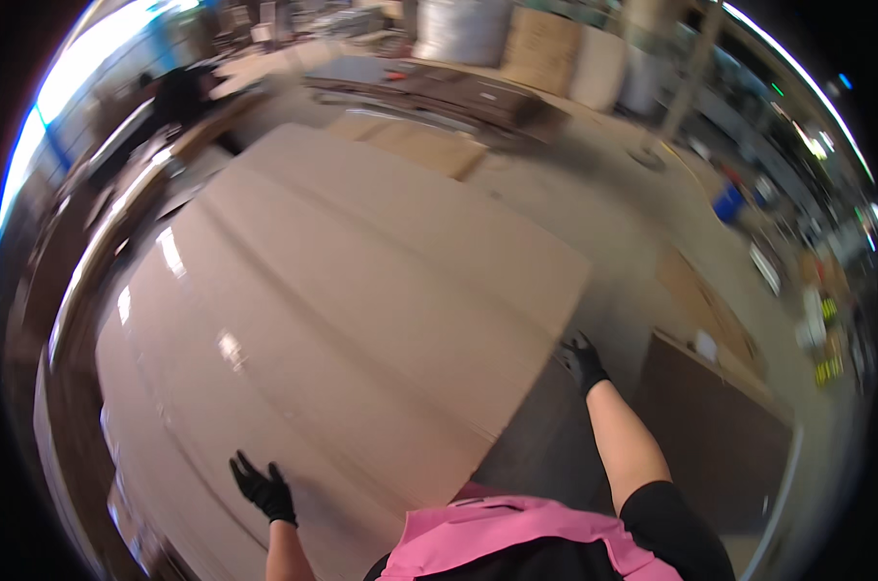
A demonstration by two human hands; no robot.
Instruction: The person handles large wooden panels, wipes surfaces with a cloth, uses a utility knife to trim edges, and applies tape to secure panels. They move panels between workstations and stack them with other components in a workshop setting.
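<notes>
A large pale brown sheet [390,281] with long creases and a few shiny spots spreads across the middle, wider than my reach. My left hand [262,487], in a black glove, is over its near left part with the fingers apart; whether it touches the surface I cannot tell. Just beside the sheet's right edge is my right hand [584,363], also gloved in black. Its fingers are spread and nothing shows in them. Under that edge a dark grey surface [545,445] comes out toward me.
Dark brown panels [458,97] lie stacked at the back, near a flat cardboard piece [410,145]. To my right stands a dark board [715,431]. A person in dark clothes [182,97] is at the far left. A post [691,77] rises at the back right.
</notes>
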